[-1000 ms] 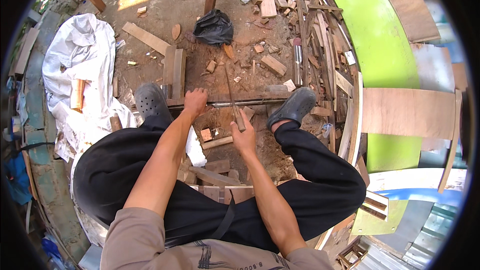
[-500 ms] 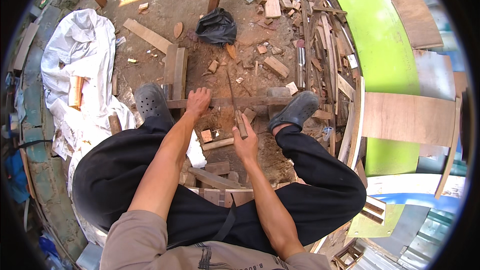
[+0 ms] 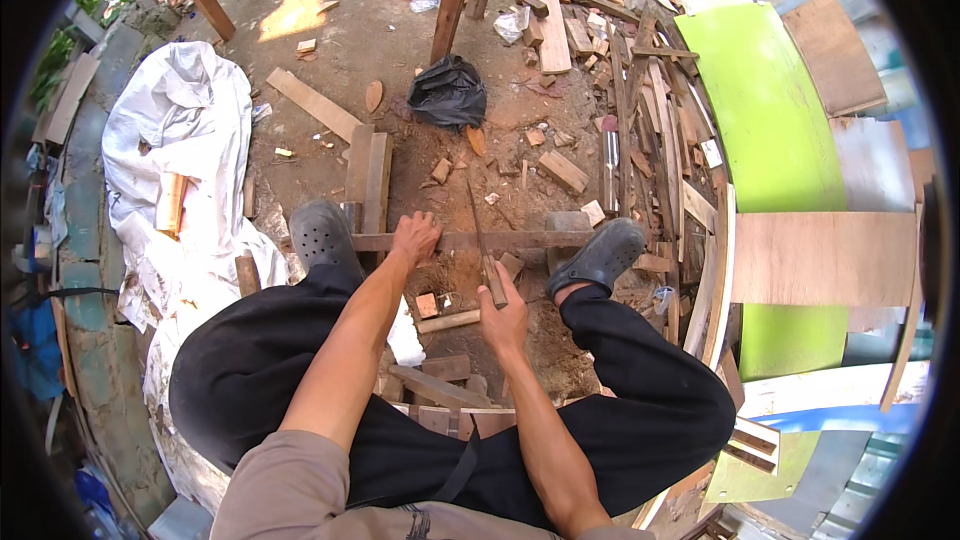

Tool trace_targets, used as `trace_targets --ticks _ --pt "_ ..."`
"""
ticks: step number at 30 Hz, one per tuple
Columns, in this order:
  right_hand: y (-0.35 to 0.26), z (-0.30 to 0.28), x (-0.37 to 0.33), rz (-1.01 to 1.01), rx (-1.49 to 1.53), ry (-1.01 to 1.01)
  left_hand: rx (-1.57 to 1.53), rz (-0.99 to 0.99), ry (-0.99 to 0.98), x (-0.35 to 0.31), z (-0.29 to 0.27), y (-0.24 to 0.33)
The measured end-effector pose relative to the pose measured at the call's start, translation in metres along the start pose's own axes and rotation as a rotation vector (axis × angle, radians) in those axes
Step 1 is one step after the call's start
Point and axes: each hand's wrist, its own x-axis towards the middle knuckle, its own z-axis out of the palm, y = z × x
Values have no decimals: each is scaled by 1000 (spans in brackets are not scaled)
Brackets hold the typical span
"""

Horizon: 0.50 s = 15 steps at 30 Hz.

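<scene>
A narrow wooden strip (image 3: 535, 239) lies crosswise between my two dark clogs, raised near its right end by a greyish block (image 3: 568, 221). My left hand (image 3: 415, 238) presses on the strip left of its middle, fingers curled over the far edge. In my right hand (image 3: 503, 315) is a handsaw (image 3: 497, 283), gripped by its wooden handle. The thin dark blade points away from me and crosses the strip right of my left hand; seen nearly edge-on, its teeth do not show. My left clog (image 3: 322, 235) and right clog (image 3: 603, 255) flank the strip's ends.
Beyond the strip lie a black plastic bag (image 3: 447, 92) and wood offcuts (image 3: 563, 172). A white sack (image 3: 175, 90) spreads at the left. Scrap lumber piles up at the right, beside a lime-green panel (image 3: 765, 110). A wooden post (image 3: 455, 15) stands at the far side.
The whole view has shifted, so the scene sits lower and slightly to the right. My left hand stays on the strip and my right hand keeps the handsaw across it.
</scene>
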Motion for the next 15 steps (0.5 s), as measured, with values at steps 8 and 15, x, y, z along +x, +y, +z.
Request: trace_targets --ticks 8,15 --pt "5 5 -11 2 45 -3 -5 51 121 -4 18 -1" --pt "1 -4 -14 -6 -17 9 -17 132 145 -4 18 1"
